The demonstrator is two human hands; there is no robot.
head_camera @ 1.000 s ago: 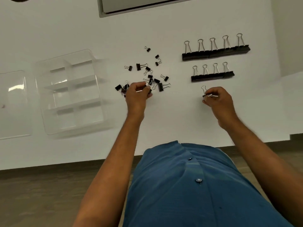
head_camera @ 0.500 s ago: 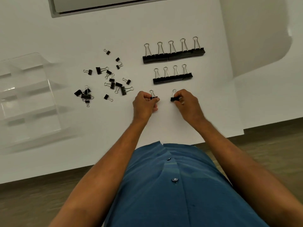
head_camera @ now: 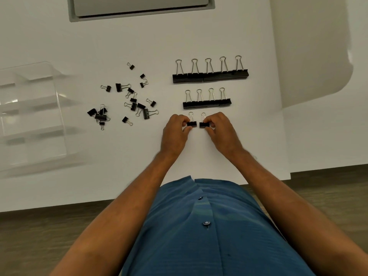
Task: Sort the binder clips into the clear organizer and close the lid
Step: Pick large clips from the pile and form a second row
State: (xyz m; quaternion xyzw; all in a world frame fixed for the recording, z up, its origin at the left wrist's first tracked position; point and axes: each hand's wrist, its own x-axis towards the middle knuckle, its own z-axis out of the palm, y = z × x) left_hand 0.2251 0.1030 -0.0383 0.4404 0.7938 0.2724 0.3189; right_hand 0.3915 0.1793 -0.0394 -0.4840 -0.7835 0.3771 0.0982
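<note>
Writing: none can be read on any clip or on the organizer.
Left hand [head_camera: 175, 132]: fingertips pinching a small black binder clip with silver wire handles [head_camera: 191, 123], which sits on the white table [head_camera: 119, 156].
Right hand [head_camera: 221, 130]: fingertips pinching a second small black clip [head_camera: 203, 124], just beside the first, a narrow gap between them.
Held clips' direction: black bodies near, wire handles pointing far; the pair runs left to right.
Middle row: 4 medium black binder clips [head_camera: 207, 103] edge to edge just beyond the hands, handles pointing far, long axis left to right.
Far row: 5 large black binder clips [head_camera: 210, 76] in 1 line, same direction, slightly tilted up at the right.
Loose pile: small black binder clips [head_camera: 131, 102] scattered left of the rows, handles pointing every way.
Clear plastic organizer [head_camera: 59, 108]: at the left edge, compartments showing no clips; blurred.
Person: blue buttoned shirt [head_camera: 209, 226] at the near edge.
</note>
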